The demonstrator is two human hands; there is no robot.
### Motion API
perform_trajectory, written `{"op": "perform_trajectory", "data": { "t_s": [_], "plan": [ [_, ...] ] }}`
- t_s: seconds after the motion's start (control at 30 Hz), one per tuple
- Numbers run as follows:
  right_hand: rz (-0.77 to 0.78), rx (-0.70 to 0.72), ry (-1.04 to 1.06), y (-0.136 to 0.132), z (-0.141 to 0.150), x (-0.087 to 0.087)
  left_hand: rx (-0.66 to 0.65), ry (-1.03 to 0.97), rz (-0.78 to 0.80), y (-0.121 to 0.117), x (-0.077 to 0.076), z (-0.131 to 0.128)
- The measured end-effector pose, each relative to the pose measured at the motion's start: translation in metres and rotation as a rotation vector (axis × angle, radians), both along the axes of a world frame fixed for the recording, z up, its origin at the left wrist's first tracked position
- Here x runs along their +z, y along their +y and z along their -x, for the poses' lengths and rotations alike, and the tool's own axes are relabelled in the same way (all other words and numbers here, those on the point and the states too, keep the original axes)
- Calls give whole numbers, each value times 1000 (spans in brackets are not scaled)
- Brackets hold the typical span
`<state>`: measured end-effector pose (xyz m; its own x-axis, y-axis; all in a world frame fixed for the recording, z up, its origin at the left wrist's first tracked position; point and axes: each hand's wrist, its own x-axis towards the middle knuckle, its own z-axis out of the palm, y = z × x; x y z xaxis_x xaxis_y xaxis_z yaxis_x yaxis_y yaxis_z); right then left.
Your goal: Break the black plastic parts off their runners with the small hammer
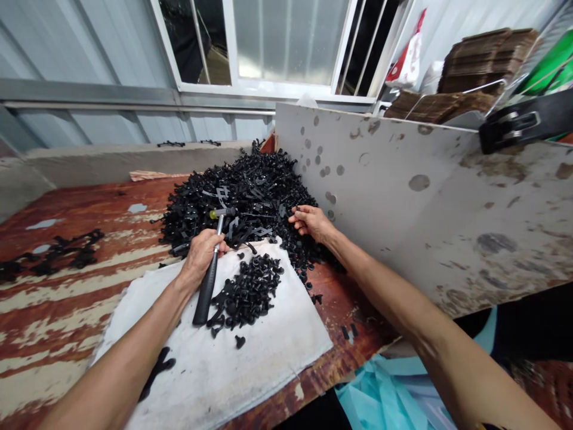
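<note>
My left hand [204,255] is wrapped round a small mallet [207,292] with a black grip, a metal shaft and a yellow-ended head. The head points away from me, over the edge of a large heap of black plastic parts [237,179]. Beneath the mallet a white cloth [215,379] lies on the table, bearing a smaller pile of black plug-like pieces [250,292]. At the heap's right side, my right hand [311,222] has its thumb and forefinger pinched together; whatever is between them is too small to make out.
A stained grey board [380,197] stands upright along the right. More black parts [54,254] lie on the worn red-brown table [129,239] at left. Stacked brown cardboard [487,57] is behind the board. Light-blue material [389,394] hangs at the lower right.
</note>
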<state>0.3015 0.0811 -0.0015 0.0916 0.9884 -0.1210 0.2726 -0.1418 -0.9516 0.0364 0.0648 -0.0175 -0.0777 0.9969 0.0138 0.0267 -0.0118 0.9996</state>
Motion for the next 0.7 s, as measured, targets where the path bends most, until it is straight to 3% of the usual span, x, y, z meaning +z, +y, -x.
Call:
{"op": "perform_trajectory", "data": {
  "t_s": [0.2,0.37,0.57,0.7],
  "plan": [
    [97,207,526,-52,9,14,2,-3,-3,1,0,0],
    [180,297,812,-103,21,15,2,-6,9,2,-1,0],
    [231,307,949,-139,17,10,-2,-14,32,-3,5,-6],
    [105,247,794,-155,13,3,23,-6,49,-6,10,-9]
  ]
}}
